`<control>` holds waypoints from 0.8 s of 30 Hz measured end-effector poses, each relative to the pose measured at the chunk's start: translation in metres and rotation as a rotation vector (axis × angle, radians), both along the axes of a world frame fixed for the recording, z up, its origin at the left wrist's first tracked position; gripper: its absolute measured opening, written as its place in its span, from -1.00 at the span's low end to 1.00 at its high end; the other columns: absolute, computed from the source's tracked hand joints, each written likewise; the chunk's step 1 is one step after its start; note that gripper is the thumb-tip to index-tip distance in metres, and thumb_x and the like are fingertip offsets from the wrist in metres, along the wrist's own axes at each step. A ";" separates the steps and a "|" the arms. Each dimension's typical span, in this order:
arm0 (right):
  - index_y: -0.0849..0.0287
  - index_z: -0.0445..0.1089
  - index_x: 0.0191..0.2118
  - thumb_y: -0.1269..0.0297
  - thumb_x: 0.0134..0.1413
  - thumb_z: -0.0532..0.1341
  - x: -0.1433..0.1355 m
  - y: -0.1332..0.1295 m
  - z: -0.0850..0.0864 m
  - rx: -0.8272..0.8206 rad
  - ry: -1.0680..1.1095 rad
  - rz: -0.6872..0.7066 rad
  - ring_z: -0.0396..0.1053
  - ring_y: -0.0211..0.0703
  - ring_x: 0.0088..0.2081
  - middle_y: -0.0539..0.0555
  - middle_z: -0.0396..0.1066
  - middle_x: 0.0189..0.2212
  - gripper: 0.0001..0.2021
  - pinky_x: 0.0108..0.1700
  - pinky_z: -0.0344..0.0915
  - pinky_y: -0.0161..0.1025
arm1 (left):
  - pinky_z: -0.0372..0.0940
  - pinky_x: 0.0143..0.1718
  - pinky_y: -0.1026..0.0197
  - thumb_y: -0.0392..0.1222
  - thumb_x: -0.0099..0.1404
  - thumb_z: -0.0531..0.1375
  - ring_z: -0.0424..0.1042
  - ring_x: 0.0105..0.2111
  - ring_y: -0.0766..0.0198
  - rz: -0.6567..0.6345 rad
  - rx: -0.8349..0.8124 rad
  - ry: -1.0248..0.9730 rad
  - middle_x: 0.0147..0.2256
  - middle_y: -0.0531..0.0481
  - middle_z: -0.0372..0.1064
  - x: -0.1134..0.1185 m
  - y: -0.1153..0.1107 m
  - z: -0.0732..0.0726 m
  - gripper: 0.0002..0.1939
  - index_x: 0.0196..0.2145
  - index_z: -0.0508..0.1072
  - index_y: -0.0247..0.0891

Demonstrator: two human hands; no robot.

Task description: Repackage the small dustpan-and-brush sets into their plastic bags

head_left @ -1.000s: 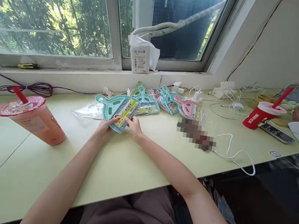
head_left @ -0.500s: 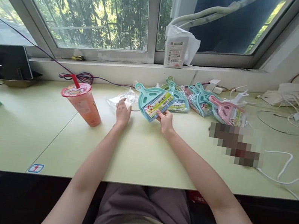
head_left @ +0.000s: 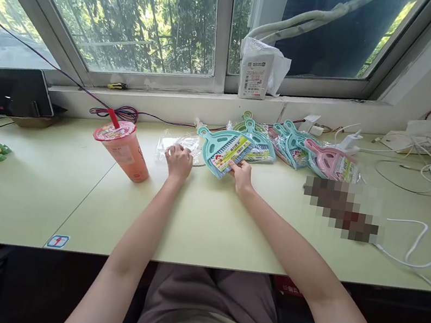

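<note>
Right hand [head_left: 241, 177] grips teal dustpan-and-brush set [head_left: 223, 153], centre of frame. Left hand [head_left: 179, 162] curled over clear bag [head_left: 183, 139], just left of set; cannot tell if pinching. Step: likely bag handling. Next move probably calls for firm fingertip pinch.

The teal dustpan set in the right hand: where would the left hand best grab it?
Probably the narrow looped handle of the dustpan set, coming from the left: the handle points that way, uncovered, towards the left hand's side, while the right hand pinches the opposite edge.
</note>
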State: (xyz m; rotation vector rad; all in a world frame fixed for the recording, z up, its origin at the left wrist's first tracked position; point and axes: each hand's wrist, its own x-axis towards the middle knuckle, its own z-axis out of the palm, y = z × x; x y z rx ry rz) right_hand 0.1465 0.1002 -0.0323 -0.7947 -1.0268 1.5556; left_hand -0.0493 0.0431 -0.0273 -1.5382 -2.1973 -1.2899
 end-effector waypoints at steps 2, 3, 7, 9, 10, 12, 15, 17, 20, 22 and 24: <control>0.23 0.38 -0.27 0.42 0.00 0.28 0.000 -0.001 0.001 -0.013 -0.008 -0.002 0.51 -0.13 -0.19 0.13 0.52 -0.21 -0.87 -0.08 0.49 -0.12 | -0.33 0.32 -0.15 -0.20 0.17 0.24 0.03 0.23 -0.13 -0.089 0.024 -0.048 0.03 -0.24 0.30 0.006 0.001 -0.001 -0.81 -0.22 0.51 -0.18; 0.23 0.38 -0.27 0.43 0.01 0.27 0.000 -0.001 0.001 -0.020 -0.010 -0.002 0.50 -0.13 -0.19 0.13 0.52 -0.21 -0.87 -0.08 0.49 -0.12 | -0.35 0.32 -0.14 -0.20 0.12 0.28 0.04 0.23 -0.13 -0.125 0.022 -0.081 0.00 -0.23 0.33 0.007 0.003 -0.003 -0.81 -0.26 0.51 -0.18; 0.22 0.38 -0.27 0.42 0.00 0.29 -0.001 -0.002 0.002 -0.019 -0.020 0.000 0.51 -0.12 -0.21 0.13 0.52 -0.22 -0.87 -0.11 0.50 -0.11 | -0.35 0.33 -0.11 -0.35 0.12 0.23 0.23 0.10 -0.07 -0.139 0.000 -0.153 -0.35 -0.18 0.41 0.003 0.007 -0.010 -0.80 -0.61 0.38 -0.18; 0.22 0.38 -0.27 0.40 -0.02 0.31 -0.001 -0.002 0.002 -0.009 -0.021 0.003 0.51 -0.12 -0.21 0.12 0.52 -0.23 -0.85 -0.12 0.50 -0.11 | -0.37 0.33 -0.12 -0.39 0.17 0.16 0.27 0.04 -0.02 -0.097 0.019 -0.105 -0.41 -0.16 0.39 -0.001 0.007 -0.008 -0.72 -0.65 0.34 -0.17; 0.22 0.38 -0.28 0.39 -0.03 0.31 -0.001 -0.002 0.002 -0.004 -0.020 -0.002 0.50 -0.12 -0.21 0.12 0.52 -0.23 -0.84 -0.12 0.50 -0.11 | -0.40 0.33 -0.13 -0.39 0.20 0.13 0.26 0.04 0.00 -0.069 0.031 -0.058 -0.38 -0.15 0.40 -0.002 0.005 -0.006 -0.72 -0.62 0.36 -0.17; 0.22 0.38 -0.29 0.38 -0.04 0.31 -0.002 -0.003 0.001 0.003 -0.016 -0.031 0.50 -0.12 -0.21 0.12 0.52 -0.23 -0.85 -0.12 0.49 -0.12 | -0.42 0.32 -0.16 -0.37 0.27 0.07 0.21 0.07 0.03 0.031 0.057 0.045 -0.24 -0.14 0.42 -0.002 0.000 0.003 -0.76 -0.50 0.42 -0.18; 0.23 0.37 -0.30 0.36 -0.03 0.28 -0.001 -0.003 0.001 -0.010 -0.001 -0.103 0.49 -0.12 -0.21 0.14 0.51 -0.20 -0.87 -0.12 0.47 -0.14 | -0.23 0.26 -0.20 -0.40 0.28 0.03 0.15 0.12 0.03 0.306 0.080 0.060 -0.07 -0.11 0.37 0.001 -0.007 0.017 -0.76 -0.33 0.45 -0.16; 0.23 0.37 -0.30 0.36 -0.03 0.26 -0.001 -0.004 0.002 -0.032 0.003 -0.143 0.49 -0.13 -0.21 0.15 0.51 -0.19 -0.87 -0.14 0.46 -0.16 | -0.07 0.19 -0.19 -0.48 0.22 0.02 0.16 0.11 -0.01 0.461 0.063 -0.023 -0.05 -0.11 0.34 0.003 -0.011 0.023 -0.71 -0.35 0.44 -0.15; 0.23 0.36 -0.29 0.36 -0.04 0.25 0.000 -0.004 0.003 -0.063 -0.030 -0.188 0.48 -0.14 -0.23 0.15 0.52 -0.21 -0.86 -0.18 0.46 -0.21 | 0.07 0.08 -0.16 -0.54 0.13 -0.02 0.18 0.11 -0.05 0.585 0.065 -0.134 0.02 -0.17 0.27 0.004 -0.015 0.028 -0.64 -0.29 0.42 -0.17; 0.23 0.36 -0.29 0.36 -0.04 0.24 0.000 -0.005 0.004 -0.077 -0.055 -0.200 0.48 -0.14 -0.25 0.16 0.51 -0.21 -0.86 -0.22 0.45 -0.24 | 0.10 0.07 -0.13 -0.55 0.13 -0.05 0.17 0.13 -0.05 0.612 0.114 -0.135 0.09 -0.22 0.21 0.007 -0.015 0.028 -0.56 -0.15 0.38 -0.18; 0.23 0.36 -0.29 0.36 -0.04 0.23 0.001 -0.005 0.005 -0.082 -0.083 -0.196 0.48 -0.14 -0.26 0.17 0.51 -0.20 -0.86 -0.24 0.44 -0.25 | 0.08 0.10 -0.09 -0.54 0.15 -0.08 0.17 0.15 0.01 0.534 0.141 -0.070 0.12 -0.20 0.20 0.013 -0.013 0.025 -0.52 -0.07 0.34 -0.17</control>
